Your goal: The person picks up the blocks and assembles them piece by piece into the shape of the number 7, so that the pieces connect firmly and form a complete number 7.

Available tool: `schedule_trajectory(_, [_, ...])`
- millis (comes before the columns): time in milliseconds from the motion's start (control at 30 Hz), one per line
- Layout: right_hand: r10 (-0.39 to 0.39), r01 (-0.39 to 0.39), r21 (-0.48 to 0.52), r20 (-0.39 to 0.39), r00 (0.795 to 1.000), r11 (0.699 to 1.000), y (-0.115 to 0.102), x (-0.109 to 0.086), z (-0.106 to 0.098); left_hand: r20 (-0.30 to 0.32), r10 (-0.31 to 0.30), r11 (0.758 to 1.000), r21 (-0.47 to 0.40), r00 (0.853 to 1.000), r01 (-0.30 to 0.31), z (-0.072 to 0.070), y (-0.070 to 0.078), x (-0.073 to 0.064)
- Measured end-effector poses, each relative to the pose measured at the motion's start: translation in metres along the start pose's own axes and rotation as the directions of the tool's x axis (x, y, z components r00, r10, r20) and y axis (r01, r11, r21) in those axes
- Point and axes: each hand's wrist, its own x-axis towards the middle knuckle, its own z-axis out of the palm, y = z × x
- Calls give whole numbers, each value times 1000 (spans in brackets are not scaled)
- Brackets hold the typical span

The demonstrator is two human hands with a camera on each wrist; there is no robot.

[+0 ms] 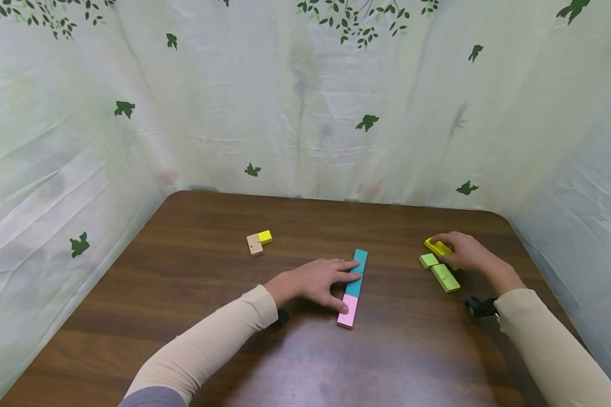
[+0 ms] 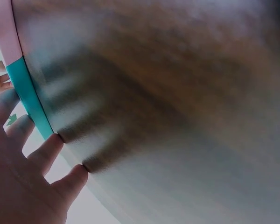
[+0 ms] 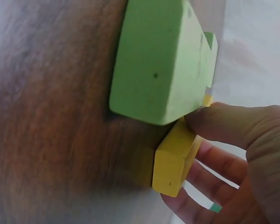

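Observation:
Two blue blocks [image 1: 353, 287] and a pink block [image 1: 347, 312] lie end to end in a straight row on the table. My left hand [image 1: 318, 281] spreads over this row from the left, thumb on the pink block and fingertips on the blue ones. In the left wrist view the fingers [image 2: 46, 151] are extended along the row's edge. At the right, my right hand [image 1: 465, 251] pinches a long yellow block [image 3: 170, 161] between thumb and fingers. Right beside it lie a larger green block [image 1: 445, 278] and a smaller green block [image 1: 429, 260].
Farther back on the left, a natural wood block [image 1: 254, 245] and a small yellow block [image 1: 265, 237] touch each other on the brown table [image 1: 183, 271]. A pale curtain [image 1: 265, 113] with leaf and bird prints stands behind the table and along its sides.

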Motion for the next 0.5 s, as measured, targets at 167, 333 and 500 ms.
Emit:
schedule_trajectory(167, [2,-2,1,-3,1000,1000,-1,3,0,-1,-3,1000,-11,1000,3,0,-1,0])
schedule_trajectory(333, [-13,13,-9,16,1000,1000,-2,9,-4,-1,1,1000,-6,1000,-1,1,-2,0])
schedule_trajectory(500, [-57,58,-27,16,998,998,-10,21,-13,3,-3,1000,-19,1000,4,2,-1,0])
